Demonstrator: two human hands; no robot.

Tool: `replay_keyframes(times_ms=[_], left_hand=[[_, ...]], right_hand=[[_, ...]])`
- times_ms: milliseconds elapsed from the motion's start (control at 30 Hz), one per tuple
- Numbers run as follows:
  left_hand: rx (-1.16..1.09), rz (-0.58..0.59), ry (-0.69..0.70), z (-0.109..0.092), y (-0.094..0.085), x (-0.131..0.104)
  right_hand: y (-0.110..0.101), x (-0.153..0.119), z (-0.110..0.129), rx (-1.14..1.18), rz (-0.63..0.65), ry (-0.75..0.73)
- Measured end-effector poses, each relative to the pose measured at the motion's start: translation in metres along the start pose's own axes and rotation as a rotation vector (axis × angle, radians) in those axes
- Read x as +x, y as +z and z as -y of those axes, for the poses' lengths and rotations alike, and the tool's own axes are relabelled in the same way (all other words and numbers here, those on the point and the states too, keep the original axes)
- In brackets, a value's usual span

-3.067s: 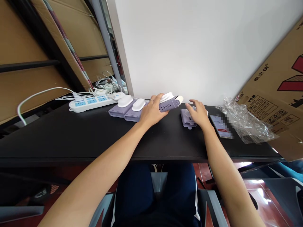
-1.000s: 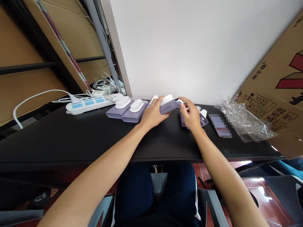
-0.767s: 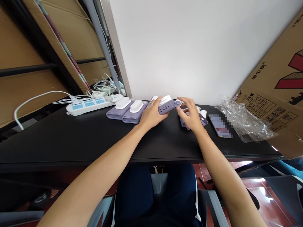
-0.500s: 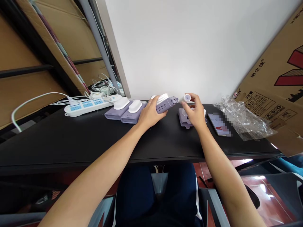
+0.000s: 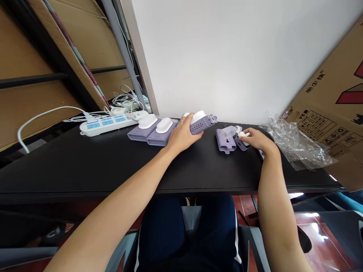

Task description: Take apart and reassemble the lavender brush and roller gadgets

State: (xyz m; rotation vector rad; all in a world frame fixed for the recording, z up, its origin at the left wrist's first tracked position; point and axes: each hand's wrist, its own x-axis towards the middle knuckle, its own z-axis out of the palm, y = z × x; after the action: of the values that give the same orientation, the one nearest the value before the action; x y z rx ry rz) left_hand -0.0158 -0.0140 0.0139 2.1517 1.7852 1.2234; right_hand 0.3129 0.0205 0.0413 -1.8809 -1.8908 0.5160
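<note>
My left hand (image 5: 183, 134) is wrapped round a purple perforated brush (image 5: 201, 124) with white bristles on top, held above the table. Beside it lie two flat purple cases (image 5: 154, 139), each with a white oval piece (image 5: 164, 125) on it. At the right, my right hand (image 5: 256, 139) pinches a small white cap (image 5: 243, 135) over a purple ring-shaped part (image 5: 241, 145). A purple sleeve-like part (image 5: 226, 144) with a clear cover (image 5: 228, 132) sits just left of those fingers. Whether the cap touches the purple part I cannot tell.
A white power strip (image 5: 109, 124) with cables stands at the back left. Crumpled clear plastic (image 5: 297, 145) lies against a cardboard box (image 5: 326, 124) on the right. Behind the black table (image 5: 198, 172) rises a white wall. A phone (image 5: 261, 153) is mostly hidden by my right wrist.
My right hand has moved right and down with the white cap, away from the brush's end to the purple parts. The left hand still holds the brush in nearly the same place.
</note>
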Motion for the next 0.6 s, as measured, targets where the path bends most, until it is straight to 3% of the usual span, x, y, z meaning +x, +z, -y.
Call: replay_keyframes(times_ms=[300, 433, 600], left_hand=[[0.004, 0.001, -0.007, -0.001, 0.0, 0.0], [0.016, 0.007, -0.016, -0.003, 0.0, 0.0], [0.014, 0.025, 0.001, -0.005, 0.0, -0.002]], right_hand=[[0.003, -0.001, 0.002, 0.026, -0.044, -0.03], [0.006, -0.001, 0.005, 0.031, -0.227, -0.079], [0.018, -0.003, 0.027, 0.203, -0.49, -0.305]])
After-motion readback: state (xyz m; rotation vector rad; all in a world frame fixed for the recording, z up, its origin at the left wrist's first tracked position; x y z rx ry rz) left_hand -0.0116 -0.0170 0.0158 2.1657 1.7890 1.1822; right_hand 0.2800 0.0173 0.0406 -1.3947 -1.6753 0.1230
